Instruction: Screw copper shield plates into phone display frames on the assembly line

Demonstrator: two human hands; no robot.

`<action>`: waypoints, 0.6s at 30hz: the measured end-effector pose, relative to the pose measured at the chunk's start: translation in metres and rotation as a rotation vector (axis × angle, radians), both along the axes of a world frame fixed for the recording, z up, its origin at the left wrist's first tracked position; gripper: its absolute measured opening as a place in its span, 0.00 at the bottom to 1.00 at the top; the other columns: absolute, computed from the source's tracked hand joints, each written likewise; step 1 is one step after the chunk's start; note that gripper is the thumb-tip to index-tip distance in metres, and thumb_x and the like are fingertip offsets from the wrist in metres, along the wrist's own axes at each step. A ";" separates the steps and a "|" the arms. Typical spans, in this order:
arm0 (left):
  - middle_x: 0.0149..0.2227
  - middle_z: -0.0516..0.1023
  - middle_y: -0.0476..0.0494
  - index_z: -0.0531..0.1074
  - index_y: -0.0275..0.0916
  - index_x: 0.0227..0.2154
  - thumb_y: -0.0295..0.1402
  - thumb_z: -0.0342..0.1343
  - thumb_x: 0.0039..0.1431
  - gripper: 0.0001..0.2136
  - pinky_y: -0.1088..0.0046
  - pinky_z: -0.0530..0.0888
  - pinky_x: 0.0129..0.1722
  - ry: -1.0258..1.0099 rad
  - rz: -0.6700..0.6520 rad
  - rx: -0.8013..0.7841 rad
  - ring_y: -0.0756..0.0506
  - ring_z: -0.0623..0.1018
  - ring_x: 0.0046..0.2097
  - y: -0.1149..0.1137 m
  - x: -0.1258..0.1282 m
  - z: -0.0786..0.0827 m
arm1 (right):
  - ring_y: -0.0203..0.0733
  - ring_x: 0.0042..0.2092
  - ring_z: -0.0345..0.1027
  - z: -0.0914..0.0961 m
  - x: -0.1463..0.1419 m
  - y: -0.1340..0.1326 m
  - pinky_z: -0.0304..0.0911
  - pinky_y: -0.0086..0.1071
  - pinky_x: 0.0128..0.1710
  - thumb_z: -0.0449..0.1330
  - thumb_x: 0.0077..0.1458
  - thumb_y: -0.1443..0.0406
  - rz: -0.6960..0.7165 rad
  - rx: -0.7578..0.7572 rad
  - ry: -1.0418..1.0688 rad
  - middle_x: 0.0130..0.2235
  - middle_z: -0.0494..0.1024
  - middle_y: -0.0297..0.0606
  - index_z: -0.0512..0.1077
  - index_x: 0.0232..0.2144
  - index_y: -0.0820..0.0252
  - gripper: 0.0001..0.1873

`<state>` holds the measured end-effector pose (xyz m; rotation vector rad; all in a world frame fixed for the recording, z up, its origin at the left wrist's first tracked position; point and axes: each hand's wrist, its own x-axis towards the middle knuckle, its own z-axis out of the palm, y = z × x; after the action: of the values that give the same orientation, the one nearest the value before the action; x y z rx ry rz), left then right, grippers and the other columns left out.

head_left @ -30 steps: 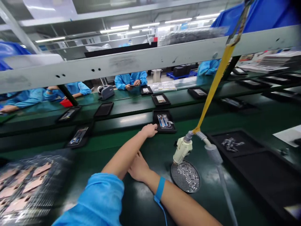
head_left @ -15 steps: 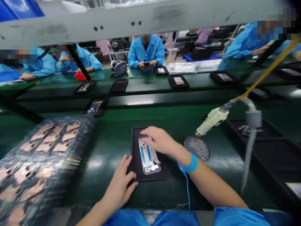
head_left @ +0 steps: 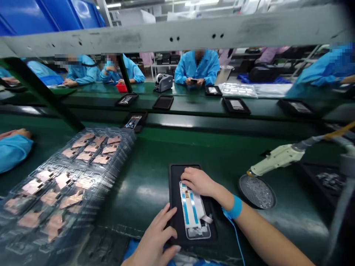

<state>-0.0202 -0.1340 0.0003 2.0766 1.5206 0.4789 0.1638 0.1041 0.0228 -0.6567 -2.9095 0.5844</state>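
A black tray [head_left: 177, 221] lies before me on the green bench. In it is an opened phone frame [head_left: 194, 210], silvery white with two blue strips and a grey flap at its lower right. My right hand [head_left: 200, 183], wearing a blue wrist strap [head_left: 235, 207], has bent fingers on the frame's upper end; its fingertips are partly hidden. With fingers spread, my left hand [head_left: 161, 236] rests at the tray's left edge and holds nothing. A pale electric screwdriver [head_left: 277, 159] hangs to the right, its tip over a round dish of small screws [head_left: 257, 191].
At left, a clear plastic blister tray [head_left: 111, 184] holds several copper-coloured parts. A co-worker's sleeve [head_left: 15, 151] reaches in beyond it. A dark bin [head_left: 310, 184] stands far right. Several co-workers sit across the raised conveyor ledge [head_left: 188, 120], where more black trays lie.
The view has swung left and up, so the bench things sit farther right in it. My right hand's fingers are more bent. A co-worker's sleeve has come into view at left.
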 end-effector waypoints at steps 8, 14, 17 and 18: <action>0.58 0.78 0.47 0.78 0.54 0.46 0.41 0.58 0.63 0.10 0.66 0.79 0.55 -0.037 0.194 0.019 0.42 0.79 0.57 -0.005 -0.060 0.050 | 0.42 0.42 0.70 -0.006 0.008 0.009 0.65 0.34 0.44 0.52 0.68 0.67 -0.042 -0.007 0.021 0.39 0.76 0.41 0.73 0.37 0.61 0.11; 0.55 0.80 0.44 0.80 0.47 0.43 0.47 0.54 0.63 0.15 0.62 0.73 0.61 0.118 0.541 0.153 0.40 0.78 0.57 -0.014 -0.136 0.102 | 0.44 0.42 0.71 -0.018 0.014 0.017 0.67 0.36 0.44 0.47 0.69 0.63 -0.013 -0.133 0.114 0.38 0.76 0.42 0.73 0.37 0.58 0.15; 0.52 0.81 0.44 0.79 0.44 0.43 0.49 0.52 0.61 0.19 0.64 0.73 0.59 0.363 0.836 0.103 0.39 0.79 0.55 -0.011 -0.199 0.120 | 0.44 0.41 0.72 -0.020 0.016 0.020 0.68 0.37 0.43 0.46 0.69 0.61 0.013 -0.155 0.130 0.38 0.77 0.42 0.73 0.36 0.57 0.17; 0.53 0.81 0.44 0.79 0.43 0.44 0.48 0.50 0.61 0.19 0.65 0.73 0.58 0.464 0.931 0.043 0.38 0.79 0.54 -0.011 -0.220 0.126 | 0.45 0.41 0.72 -0.021 0.017 0.020 0.68 0.37 0.43 0.46 0.68 0.61 0.008 -0.149 0.132 0.38 0.77 0.42 0.73 0.36 0.56 0.17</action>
<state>-0.2400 -0.1447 0.1258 1.4387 2.7583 0.3450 0.1805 0.1242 0.0023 -0.5978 -2.7669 0.8189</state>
